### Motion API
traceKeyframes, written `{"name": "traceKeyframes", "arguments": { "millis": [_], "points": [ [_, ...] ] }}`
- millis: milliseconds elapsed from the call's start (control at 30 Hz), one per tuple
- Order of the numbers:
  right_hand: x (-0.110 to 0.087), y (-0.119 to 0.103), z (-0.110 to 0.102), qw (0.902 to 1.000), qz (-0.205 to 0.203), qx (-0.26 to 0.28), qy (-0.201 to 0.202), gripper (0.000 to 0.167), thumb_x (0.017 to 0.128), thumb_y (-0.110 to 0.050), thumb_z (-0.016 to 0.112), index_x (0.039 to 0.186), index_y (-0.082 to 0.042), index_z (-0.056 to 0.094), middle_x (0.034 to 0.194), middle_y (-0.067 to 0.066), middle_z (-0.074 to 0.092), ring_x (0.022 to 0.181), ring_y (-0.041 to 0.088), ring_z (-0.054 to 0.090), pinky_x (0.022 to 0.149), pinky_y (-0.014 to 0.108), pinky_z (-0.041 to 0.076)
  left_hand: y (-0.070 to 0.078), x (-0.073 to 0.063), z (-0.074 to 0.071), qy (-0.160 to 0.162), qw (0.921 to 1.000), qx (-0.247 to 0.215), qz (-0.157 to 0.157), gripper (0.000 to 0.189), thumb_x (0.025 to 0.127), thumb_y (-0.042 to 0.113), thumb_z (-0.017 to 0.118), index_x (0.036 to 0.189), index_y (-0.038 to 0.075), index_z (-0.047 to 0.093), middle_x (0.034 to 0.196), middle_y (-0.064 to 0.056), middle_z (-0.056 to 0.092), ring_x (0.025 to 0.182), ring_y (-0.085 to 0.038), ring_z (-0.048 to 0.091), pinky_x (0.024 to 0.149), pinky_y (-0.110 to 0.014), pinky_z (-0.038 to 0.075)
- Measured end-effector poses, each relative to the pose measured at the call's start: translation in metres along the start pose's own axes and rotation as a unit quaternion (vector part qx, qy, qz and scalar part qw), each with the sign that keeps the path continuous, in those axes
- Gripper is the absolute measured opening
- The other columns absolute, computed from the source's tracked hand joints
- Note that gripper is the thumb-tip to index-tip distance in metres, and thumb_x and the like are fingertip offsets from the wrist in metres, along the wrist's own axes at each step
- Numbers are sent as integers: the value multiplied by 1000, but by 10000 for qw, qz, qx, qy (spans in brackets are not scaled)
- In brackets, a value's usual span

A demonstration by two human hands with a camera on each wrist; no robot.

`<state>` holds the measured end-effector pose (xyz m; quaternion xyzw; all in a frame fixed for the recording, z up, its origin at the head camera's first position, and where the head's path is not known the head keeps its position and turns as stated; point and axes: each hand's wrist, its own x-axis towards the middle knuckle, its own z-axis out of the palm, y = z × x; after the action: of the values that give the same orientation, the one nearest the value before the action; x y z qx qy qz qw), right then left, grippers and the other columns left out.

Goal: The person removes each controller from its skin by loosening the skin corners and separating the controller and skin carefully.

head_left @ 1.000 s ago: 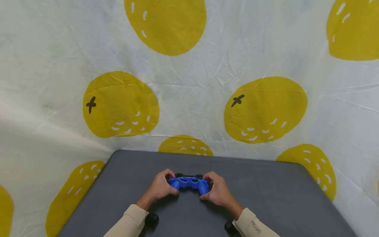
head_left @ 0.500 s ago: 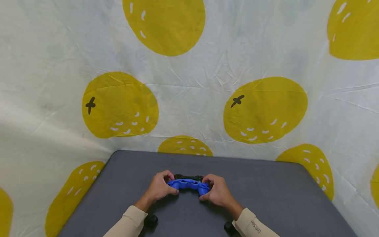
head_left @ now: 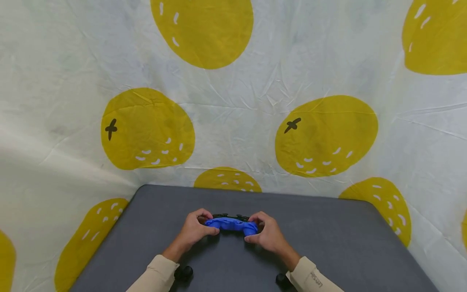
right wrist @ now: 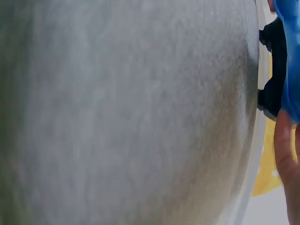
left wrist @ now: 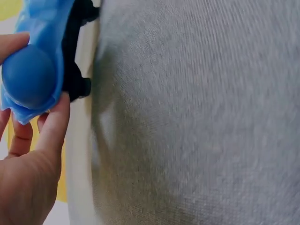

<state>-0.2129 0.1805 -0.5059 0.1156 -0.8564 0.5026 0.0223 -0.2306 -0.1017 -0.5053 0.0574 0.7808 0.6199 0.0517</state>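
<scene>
Both hands hold a black game controller (left wrist: 72,51) with a blue, soft-looking cover (head_left: 230,224) over the side facing the person. My left hand (head_left: 192,233) pinches its left end, thumb on the near side of the blue cover and fingers behind. At the right end, my right hand (head_left: 269,235) grips it the same way. Black parts of the controller stick out beyond the blue edge, on the side towards the table in the left wrist view. The blue rim by the left fingers looks wavy and loose. The right wrist view cuts off most of the right hand.
A dark grey table (head_left: 310,227) lies under the hands, against a white cloth (head_left: 233,138) printed with yellow fruits. Black rounded objects (head_left: 187,272) sit by the left cuff, and another black object (head_left: 281,279) by the right cuff.
The controller has tilted, so its blue handles point less towards the person and look shorter. My left hand has shifted slightly left and both hands keep their hold.
</scene>
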Motion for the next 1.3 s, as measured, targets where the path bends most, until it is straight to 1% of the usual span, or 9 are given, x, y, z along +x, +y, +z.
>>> {"name": "traceKeyframes", "arguments": {
  "millis": [67,167,333,400,600,733,900,1033,1300],
  "points": [
    [0,-1,1,9998,147,131,32,44,67,-6,97,102,-16,71,103,2,66,92,15,60,83,32,55,0,-1,0,13,9998,-191,-99,42,69,4,94,102,2,68,98,-15,68,82,-20,59,64,-33,48],
    [1,-1,4,9993,212,266,147,45,68,-2,95,103,-14,71,104,3,66,95,17,58,86,33,55,-1,-1,2,89,9991,-348,-225,43,69,3,94,104,1,68,103,-16,67,84,-21,60,66,-33,50],
    [-2,0,5,9979,259,548,228,47,64,0,97,101,-12,70,103,5,67,94,17,60,84,27,55,-5,-1,2,159,9979,-552,-287,46,67,-1,94,105,0,69,99,-15,68,79,-19,62,64,-34,53],
    [-2,0,5,9976,230,625,208,47,63,0,97,99,-11,69,102,6,68,92,15,60,83,25,55,-6,-1,1,122,9975,-625,-304,46,67,-2,94,105,-1,69,93,-13,68,75,-18,62,62,-33,53],
    [-3,3,5,9966,-22,829,30,45,64,1,97,98,-5,67,94,11,66,82,12,57,71,25,53,-8,-1,-1,80,9976,-606,-324,46,65,-1,94,103,-2,69,77,-6,65,64,-16,56,54,-30,46],
    [-4,4,5,9953,-47,962,-86,43,65,2,95,97,-1,67,87,11,64,76,10,54,65,23,49,-9,-1,-1,47,9977,-597,-305,45,66,-1,94,102,-2,68,84,-7,63,63,-15,57,54,-29,46],
    [-6,2,6,9961,109,849,-202,40,66,0,96,95,-5,68,79,3,59,71,8,52,62,21,46,-6,-4,-2,11,9964,-754,-393,42,68,-3,94,100,-4,67,96,-11,61,66,-15,62,60,-30,52],
    [-7,0,6,9957,100,888,-248,39,67,0,95,94,-4,67,76,2,56,68,7,51,60,21,44,-4,-5,-3,-41,9959,-784,-446,41,69,-1,94,99,-4,67,94,-10,62,66,-16,63,65,-34,57],
    [-6,-4,4,9966,30,787,-231,36,68,0,94,93,-1,67,74,4,55,64,7,48,59,21,41,-6,-3,-5,-41,9980,-561,-278,36,71,2,94,97,-4,69,91,-8,63,66,-17,63,62,-35,55]
  ]
}}
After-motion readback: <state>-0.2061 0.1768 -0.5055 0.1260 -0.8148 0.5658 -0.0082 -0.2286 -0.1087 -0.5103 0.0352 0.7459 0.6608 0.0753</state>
